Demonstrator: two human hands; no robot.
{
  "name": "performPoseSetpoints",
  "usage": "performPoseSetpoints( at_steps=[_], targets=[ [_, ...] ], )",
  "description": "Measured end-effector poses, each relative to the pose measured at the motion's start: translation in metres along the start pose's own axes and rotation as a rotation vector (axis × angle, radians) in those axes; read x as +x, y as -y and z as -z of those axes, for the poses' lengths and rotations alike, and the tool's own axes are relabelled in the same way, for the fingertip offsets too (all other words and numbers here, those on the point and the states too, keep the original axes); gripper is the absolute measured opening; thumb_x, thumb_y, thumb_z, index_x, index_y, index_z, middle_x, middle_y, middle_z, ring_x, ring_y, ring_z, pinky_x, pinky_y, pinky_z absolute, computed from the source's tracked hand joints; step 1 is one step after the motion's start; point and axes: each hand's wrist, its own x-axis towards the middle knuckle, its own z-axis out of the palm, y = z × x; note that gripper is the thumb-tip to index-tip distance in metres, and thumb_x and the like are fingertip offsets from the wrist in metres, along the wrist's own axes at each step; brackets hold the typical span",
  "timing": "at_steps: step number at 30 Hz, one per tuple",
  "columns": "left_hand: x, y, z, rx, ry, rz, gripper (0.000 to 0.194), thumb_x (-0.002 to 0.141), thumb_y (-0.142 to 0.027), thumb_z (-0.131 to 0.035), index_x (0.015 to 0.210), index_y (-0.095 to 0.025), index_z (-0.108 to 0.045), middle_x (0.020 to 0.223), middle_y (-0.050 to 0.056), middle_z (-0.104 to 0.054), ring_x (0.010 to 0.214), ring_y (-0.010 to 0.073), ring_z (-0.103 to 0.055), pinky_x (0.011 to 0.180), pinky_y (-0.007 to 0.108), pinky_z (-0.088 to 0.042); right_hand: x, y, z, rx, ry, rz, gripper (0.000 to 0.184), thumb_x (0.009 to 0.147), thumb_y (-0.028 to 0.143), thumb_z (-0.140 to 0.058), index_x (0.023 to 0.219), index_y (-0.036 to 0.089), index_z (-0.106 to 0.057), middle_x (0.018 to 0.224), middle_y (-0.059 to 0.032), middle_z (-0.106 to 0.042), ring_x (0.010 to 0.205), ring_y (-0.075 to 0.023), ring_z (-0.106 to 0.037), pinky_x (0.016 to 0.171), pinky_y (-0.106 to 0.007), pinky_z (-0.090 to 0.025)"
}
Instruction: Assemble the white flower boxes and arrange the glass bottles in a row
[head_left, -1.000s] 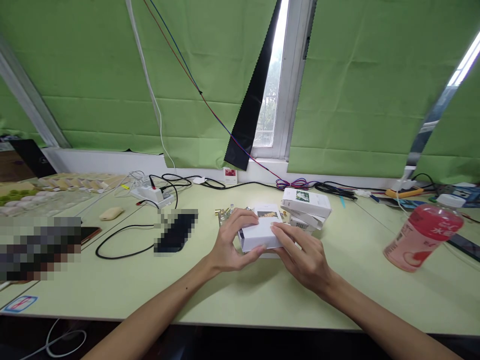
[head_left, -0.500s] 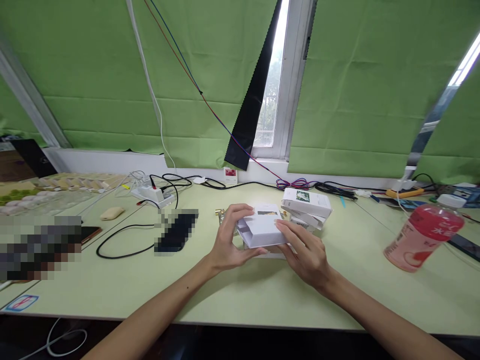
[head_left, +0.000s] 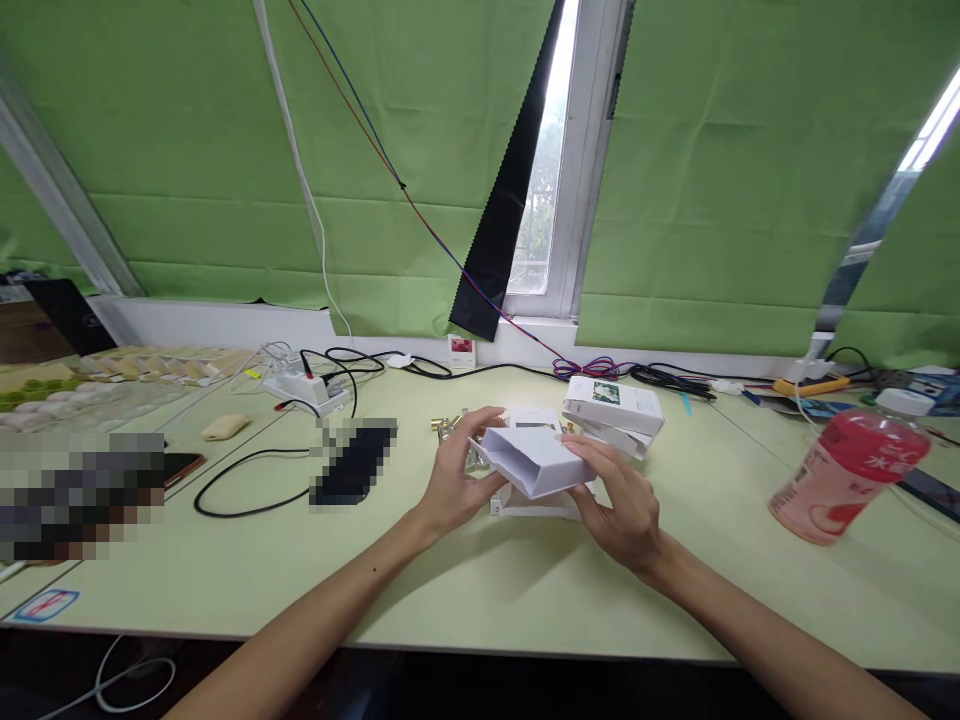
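A small white cardboard box is held above the table, its open end facing left and towards me. My right hand grips its right end, fingers on top and thumb below. My left hand is curled at the left side, with fingertips and thumb by the flap at the open end. Below it lies another white box, largely covered. Just behind my left hand are gold-coloured and clear pieces, partly hidden. Several white boxes with a printed picture are stacked behind my right hand.
On the right stands a pink drink bottle. Leftward are a phone with a black cable, a cream-coloured case and a power strip. Cables run along the back edge beneath green blinds.
The box has turned and tilted, so its open end shows more towards me. My left thumb has drawn back left from beneath its front edge. The box below shows more.
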Motion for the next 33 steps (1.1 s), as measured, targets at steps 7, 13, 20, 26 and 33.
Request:
performPoseSetpoints(
  at_steps=[7,13,20,26,33],
  targets=[
    [0.005,-0.0051,0.0019,0.006,0.024,-0.12,0.023,0.092,-0.025,-0.063,0.114,-0.022,-0.068,0.1,0.008,-0.072,0.09,0.0191,-0.066,0.073,0.031,-0.053,-0.0033,-0.0014,-0.0022,0.074,0.006,0.011,0.042,0.095,0.01,-0.051,0.136,0.014,-0.052,0.112,-0.015,-0.074,0.109,-0.0249,-0.071,0.083,-0.039,-0.065],
    [0.0062,-0.0078,0.0036,0.03,-0.009,-0.099,0.019,0.091,-0.022,-0.064,0.108,-0.022,-0.073,0.096,0.008,-0.072,0.085,0.0184,-0.068,0.071,0.031,-0.055,-0.0034,-0.0039,-0.0026,0.086,0.026,0.014,0.045,0.094,0.007,-0.051,0.138,0.016,-0.051,0.113,-0.0152,-0.073,0.108,-0.0256,-0.071,0.083,-0.041,-0.064],
    [0.0061,-0.0078,0.0043,0.065,-0.01,-0.094,0.02,0.091,-0.024,-0.064,0.108,-0.023,-0.074,0.095,0.007,-0.071,0.086,0.0192,-0.067,0.072,0.032,-0.055,0.0008,-0.0069,-0.0019,0.066,0.04,0.011,0.051,0.092,0.006,-0.053,0.142,0.02,-0.051,0.115,-0.0135,-0.073,0.107,-0.027,-0.069,0.085,-0.046,-0.062],
    [0.005,-0.0052,0.006,0.119,-0.015,-0.131,0.023,0.091,-0.019,-0.062,0.111,-0.023,-0.072,0.096,0.007,-0.07,0.086,0.0184,-0.065,0.074,0.032,-0.054,0.0046,-0.0053,-0.0008,0.052,0.049,0.025,0.053,0.091,0.003,-0.053,0.141,0.021,-0.05,0.116,-0.013,-0.073,0.11,-0.0267,-0.068,0.087,-0.047,-0.061],
    [0.0031,-0.0032,0.0072,0.173,0.006,-0.177,0.028,0.092,-0.018,-0.059,0.116,-0.024,-0.071,0.098,0.007,-0.068,0.088,0.0191,-0.064,0.078,0.035,-0.054,0.0057,-0.0023,0.0008,0.04,0.057,0.035,0.047,0.092,0.003,-0.052,0.136,0.019,-0.055,0.115,-0.0138,-0.074,0.112,-0.0272,-0.069,0.088,-0.045,-0.06]
  ],
)
